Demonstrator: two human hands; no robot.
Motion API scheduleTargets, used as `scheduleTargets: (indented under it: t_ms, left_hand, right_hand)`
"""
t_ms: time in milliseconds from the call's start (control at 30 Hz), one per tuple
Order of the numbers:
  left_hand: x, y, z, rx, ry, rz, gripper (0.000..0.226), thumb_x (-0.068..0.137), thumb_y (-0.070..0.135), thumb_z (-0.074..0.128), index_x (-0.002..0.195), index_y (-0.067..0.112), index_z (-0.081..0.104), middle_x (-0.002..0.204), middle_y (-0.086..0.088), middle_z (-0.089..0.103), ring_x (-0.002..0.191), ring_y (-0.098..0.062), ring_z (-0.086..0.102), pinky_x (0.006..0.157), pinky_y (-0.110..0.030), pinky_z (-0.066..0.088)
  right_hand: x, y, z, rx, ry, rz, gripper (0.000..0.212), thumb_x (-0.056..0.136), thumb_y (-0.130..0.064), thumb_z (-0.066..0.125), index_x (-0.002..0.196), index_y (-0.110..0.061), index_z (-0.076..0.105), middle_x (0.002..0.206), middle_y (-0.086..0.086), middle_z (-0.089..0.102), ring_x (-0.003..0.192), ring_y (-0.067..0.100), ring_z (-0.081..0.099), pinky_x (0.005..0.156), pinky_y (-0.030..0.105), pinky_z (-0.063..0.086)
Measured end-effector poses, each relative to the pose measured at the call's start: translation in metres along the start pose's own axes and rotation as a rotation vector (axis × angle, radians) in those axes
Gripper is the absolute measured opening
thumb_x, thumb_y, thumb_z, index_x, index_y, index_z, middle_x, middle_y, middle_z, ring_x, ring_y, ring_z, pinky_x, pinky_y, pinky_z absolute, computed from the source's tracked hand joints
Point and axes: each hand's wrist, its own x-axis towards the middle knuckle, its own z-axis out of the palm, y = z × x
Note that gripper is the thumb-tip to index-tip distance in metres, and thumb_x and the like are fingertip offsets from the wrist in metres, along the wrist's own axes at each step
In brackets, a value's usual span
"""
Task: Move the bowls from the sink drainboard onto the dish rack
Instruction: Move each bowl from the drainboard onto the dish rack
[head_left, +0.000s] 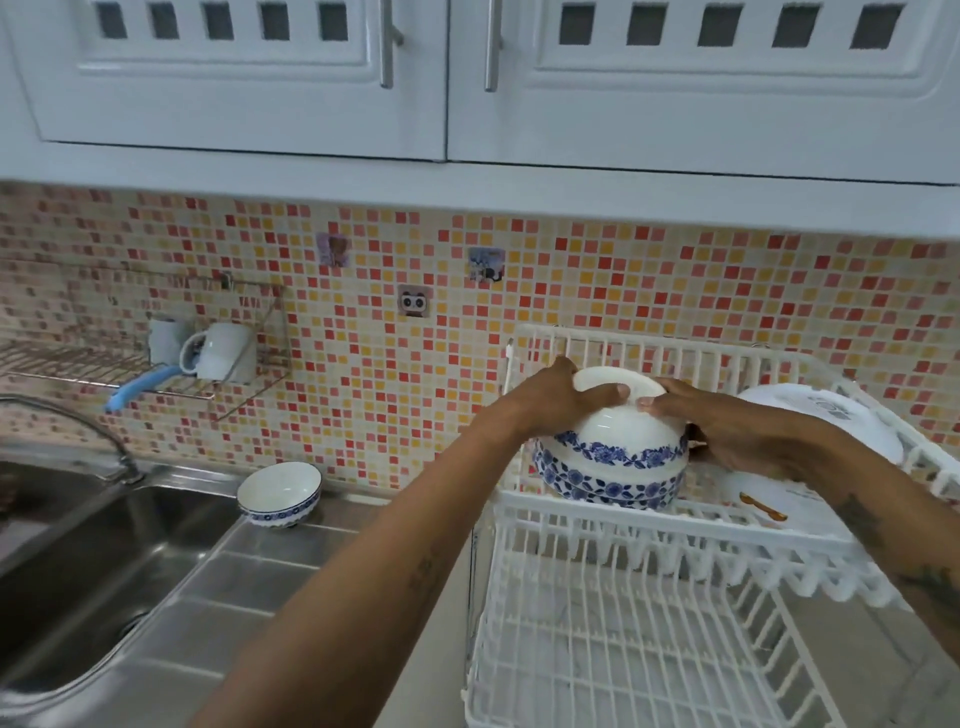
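Observation:
On the upper tier of the white dish rack (675, 525) a white bowl with a blue flower band (623, 441) lies upside down on top of other overturned blue-patterned bowls (597, 486). My left hand (566, 397) grips its base from the left, my right hand (727, 428) holds it from the right. One more blue-and-white bowl (279, 493) stands upright on the steel drainboard (270, 566), near the tiled wall.
White plates (831, 421) lean in the rack to the right of the bowls. The rack's lower tier (623, 649) holds nothing. The sink basin (78, 561) and faucet (104, 441) are at left. A wall shelf (78, 364) carries a white mug (223, 351).

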Motion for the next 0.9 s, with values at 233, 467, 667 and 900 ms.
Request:
scheduleTargets:
  t_ms: [233, 467, 667, 900]
  left_hand:
    - [-0.040, -0.001, -0.012, -0.187, 0.171, 0.213, 0.069, 0.095, 0.054, 0.044, 0.149, 0.012, 0.033, 0.156, -0.010, 0.032, 0.140, -0.026, 0.037, 0.109, -0.038, 0.035]
    - [-0.075, -0.058, -0.079, -0.533, 0.450, 0.218, 0.042, 0.101, 0.039, 0.042, 0.129, 0.011, 0.054, 0.130, -0.006, 0.060, 0.120, -0.017, 0.056, 0.102, -0.038, 0.047]
    - [-0.091, -0.168, -0.135, -0.641, 0.497, -0.008, 0.020, 0.099, 0.029, 0.047, 0.091, 0.022, 0.064, 0.100, -0.002, 0.068, 0.096, -0.018, 0.063, 0.092, -0.041, 0.052]
    - [-0.120, -0.321, -0.169, -0.773, 0.584, -0.470, 0.019, 0.097, 0.023, 0.050, 0.088, 0.016, 0.065, 0.091, -0.002, 0.068, 0.086, -0.022, 0.063, 0.078, -0.032, 0.047]
  right_hand:
    - [-0.017, -0.045, 0.044, -0.486, 0.542, -0.272, 0.065, 0.089, -0.046, 0.055, 0.146, -0.019, 0.037, 0.154, 0.007, 0.037, 0.139, 0.027, 0.038, 0.110, 0.041, 0.032]
    - [-0.022, -0.097, 0.139, -0.175, 0.435, -0.689, 0.039, 0.090, -0.025, 0.062, 0.128, -0.024, 0.058, 0.127, -0.005, 0.063, 0.117, 0.006, 0.059, 0.103, 0.030, 0.046]
    - [0.034, -0.113, 0.242, -0.018, 0.160, -0.661, 0.026, 0.091, -0.018, 0.060, 0.116, -0.024, 0.064, 0.106, -0.016, 0.066, 0.094, -0.015, 0.061, 0.083, 0.006, 0.048]
    - [0.163, -0.073, 0.347, 0.095, -0.008, -0.213, 0.012, 0.094, -0.024, 0.054, 0.095, -0.023, 0.065, 0.099, -0.011, 0.064, 0.098, 0.014, 0.064, 0.095, 0.039, 0.050]
